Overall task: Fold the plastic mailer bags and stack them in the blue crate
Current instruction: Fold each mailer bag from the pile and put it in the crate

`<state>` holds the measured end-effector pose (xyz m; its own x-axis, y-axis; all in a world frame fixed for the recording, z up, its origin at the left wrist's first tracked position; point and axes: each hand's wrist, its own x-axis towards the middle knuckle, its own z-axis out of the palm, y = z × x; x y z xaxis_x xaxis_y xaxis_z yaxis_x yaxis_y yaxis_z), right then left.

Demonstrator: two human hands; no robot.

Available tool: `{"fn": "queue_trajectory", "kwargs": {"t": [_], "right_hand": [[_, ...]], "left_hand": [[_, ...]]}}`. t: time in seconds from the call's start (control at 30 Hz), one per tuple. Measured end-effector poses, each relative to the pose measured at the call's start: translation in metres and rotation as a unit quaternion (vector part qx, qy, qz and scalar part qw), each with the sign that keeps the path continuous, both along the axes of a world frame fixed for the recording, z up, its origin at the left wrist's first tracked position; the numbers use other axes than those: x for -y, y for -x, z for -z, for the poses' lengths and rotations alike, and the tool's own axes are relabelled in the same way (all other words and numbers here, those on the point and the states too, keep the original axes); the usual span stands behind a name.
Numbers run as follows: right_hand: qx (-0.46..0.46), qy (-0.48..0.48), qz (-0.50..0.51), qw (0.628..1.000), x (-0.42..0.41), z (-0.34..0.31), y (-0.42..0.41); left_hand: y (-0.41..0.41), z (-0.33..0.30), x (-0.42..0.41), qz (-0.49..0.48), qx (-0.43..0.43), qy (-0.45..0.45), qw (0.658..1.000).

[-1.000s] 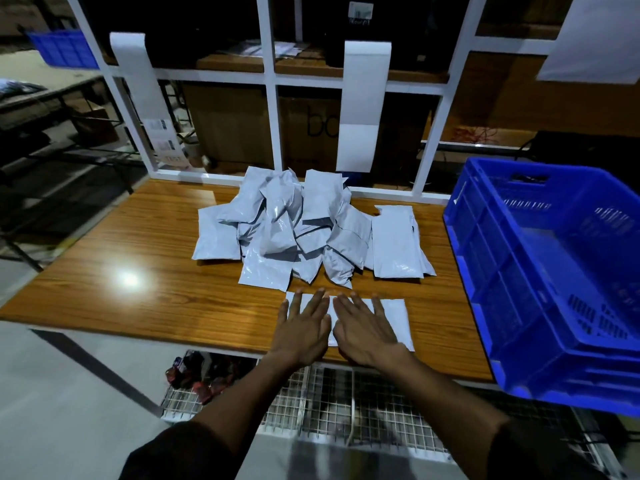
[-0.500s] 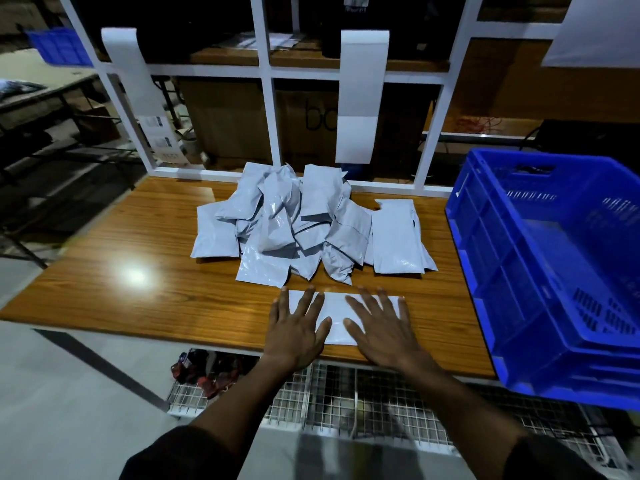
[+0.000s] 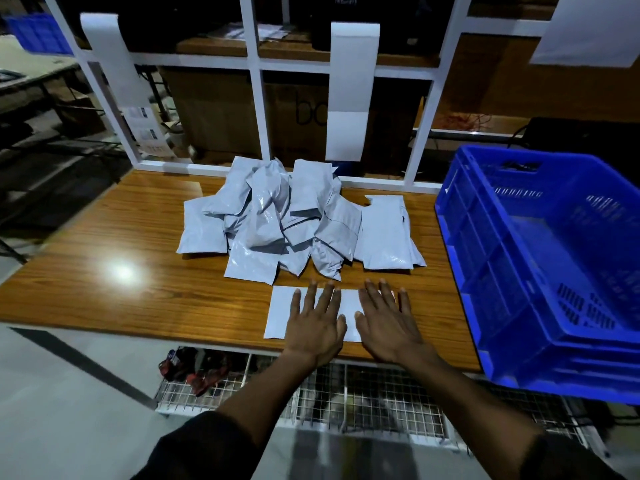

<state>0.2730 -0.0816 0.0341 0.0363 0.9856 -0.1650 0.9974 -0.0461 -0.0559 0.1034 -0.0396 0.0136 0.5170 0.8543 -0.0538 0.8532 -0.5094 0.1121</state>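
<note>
A flat white mailer bag (image 3: 281,311) lies near the front edge of the wooden table (image 3: 114,289). My left hand (image 3: 317,323) and my right hand (image 3: 384,323) both press flat on it with fingers spread, side by side and a little apart. Behind them a loose heap of grey-white mailer bags (image 3: 287,223) covers the table's middle. The blue crate (image 3: 540,271) stands tilted at the right end of the table, and the part of its inside that I see holds nothing.
A white shelf frame (image 3: 254,81) with hanging white bags (image 3: 349,88) rises behind the table. Cardboard boxes sit behind the frame. A wire mesh rack (image 3: 346,400) lies below the table's front edge. The left part of the tabletop is bare wood.
My hands have slid apart across the flat bag, the right one moving rightward, so more of the bag shows between and left of them.
</note>
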Motion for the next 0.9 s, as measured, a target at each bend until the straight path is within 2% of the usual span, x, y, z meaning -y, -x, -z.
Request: {"fn": "queue_trajectory", "kwargs": {"t": [0.17,0.27,0.33,0.4,0.57,0.7,0.9], "right_hand": [[0.013,-0.04,-0.028,0.999,0.004,0.005,0.008],[0.002,-0.06,-0.061,0.996,0.0,0.007,0.016],[-0.019,-0.065,-0.086,0.994,0.0,0.01,0.023],[-0.039,-0.066,-0.084,0.994,0.003,0.011,0.025],[-0.044,-0.043,-0.064,0.996,0.005,0.008,0.026],[-0.056,-0.029,-0.057,0.996,-0.006,0.002,0.034],[-0.024,-0.035,-0.058,0.997,-0.006,0.006,0.042]], "left_hand": [[-0.001,-0.005,-0.001,0.002,-0.005,0.029,1.0],[0.008,-0.009,-0.007,0.002,0.069,0.048,0.996],[0.022,-0.004,-0.009,-0.01,0.105,0.012,0.994],[0.036,0.003,-0.01,-0.027,0.071,-0.013,0.997],[0.048,0.003,-0.004,-0.071,0.013,0.008,0.997],[0.045,0.0,-0.002,-0.076,0.012,0.005,0.997],[0.045,0.001,-0.004,-0.084,0.015,0.02,0.996]]}}
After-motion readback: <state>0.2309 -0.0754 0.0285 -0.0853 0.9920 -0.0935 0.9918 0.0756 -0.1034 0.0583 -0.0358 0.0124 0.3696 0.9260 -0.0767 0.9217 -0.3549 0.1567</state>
